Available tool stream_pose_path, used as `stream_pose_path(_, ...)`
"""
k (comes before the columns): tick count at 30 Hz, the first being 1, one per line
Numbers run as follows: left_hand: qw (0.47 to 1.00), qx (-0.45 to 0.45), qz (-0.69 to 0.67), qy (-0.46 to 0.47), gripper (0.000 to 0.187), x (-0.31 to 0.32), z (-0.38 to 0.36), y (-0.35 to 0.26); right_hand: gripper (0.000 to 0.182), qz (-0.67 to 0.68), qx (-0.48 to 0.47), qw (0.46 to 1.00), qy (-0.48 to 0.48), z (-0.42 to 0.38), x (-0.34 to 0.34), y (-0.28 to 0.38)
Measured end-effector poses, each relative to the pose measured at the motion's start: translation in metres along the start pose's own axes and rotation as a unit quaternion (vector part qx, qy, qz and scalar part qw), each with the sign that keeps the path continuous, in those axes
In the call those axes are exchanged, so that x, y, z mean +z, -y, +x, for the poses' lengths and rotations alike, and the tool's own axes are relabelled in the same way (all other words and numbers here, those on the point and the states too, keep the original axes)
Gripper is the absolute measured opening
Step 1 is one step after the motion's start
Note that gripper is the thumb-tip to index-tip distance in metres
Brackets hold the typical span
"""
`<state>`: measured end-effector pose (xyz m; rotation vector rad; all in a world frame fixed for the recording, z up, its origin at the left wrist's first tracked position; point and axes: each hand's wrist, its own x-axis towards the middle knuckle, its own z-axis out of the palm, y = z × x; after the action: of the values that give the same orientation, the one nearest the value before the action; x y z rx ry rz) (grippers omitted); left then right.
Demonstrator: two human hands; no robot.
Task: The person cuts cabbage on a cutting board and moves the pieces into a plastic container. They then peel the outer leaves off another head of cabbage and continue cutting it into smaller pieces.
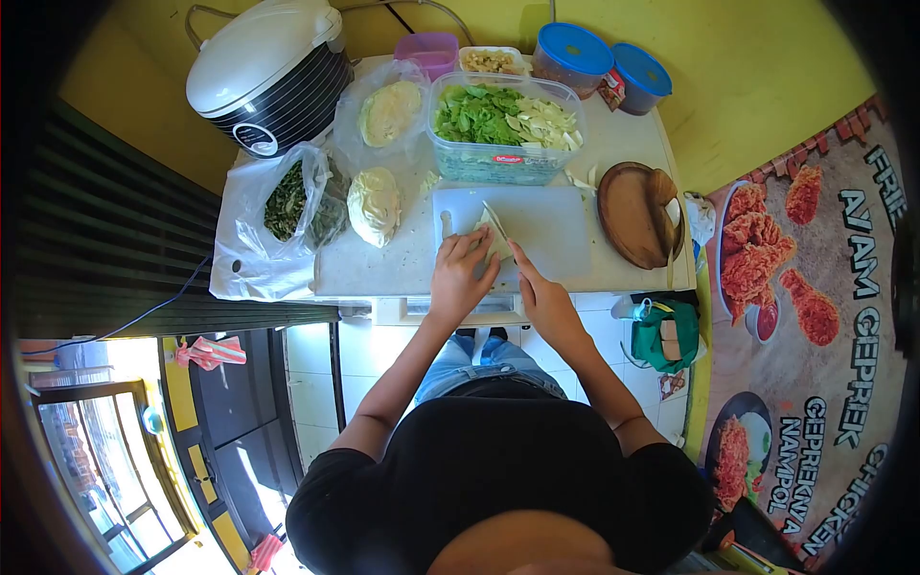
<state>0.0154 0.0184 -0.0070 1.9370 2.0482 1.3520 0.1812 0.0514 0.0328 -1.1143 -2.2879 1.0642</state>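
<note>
My left hand presses down on a pale green piece of cabbage on the white cutting board. My right hand grips a knife whose blade lies across that piece. Just behind the board stands a clear plastic tub filled with green leaves and cut pale cabbage.
Two cabbage halves lie left of the board, one in a clear bag. A bag of dark greens sits at the left, a rice cooker behind it. Lidded containers stand at the back, a wooden mortar at the right.
</note>
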Motion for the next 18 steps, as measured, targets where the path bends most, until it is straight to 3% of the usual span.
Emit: stream_pose_path(18, 0.999, -0.021, 0.01, 0.022, 0.026, -0.007, 0.008, 0.0, 0.064, -0.099, 0.045, 0.99, 0.091, 0.006, -0.012, 0.022)
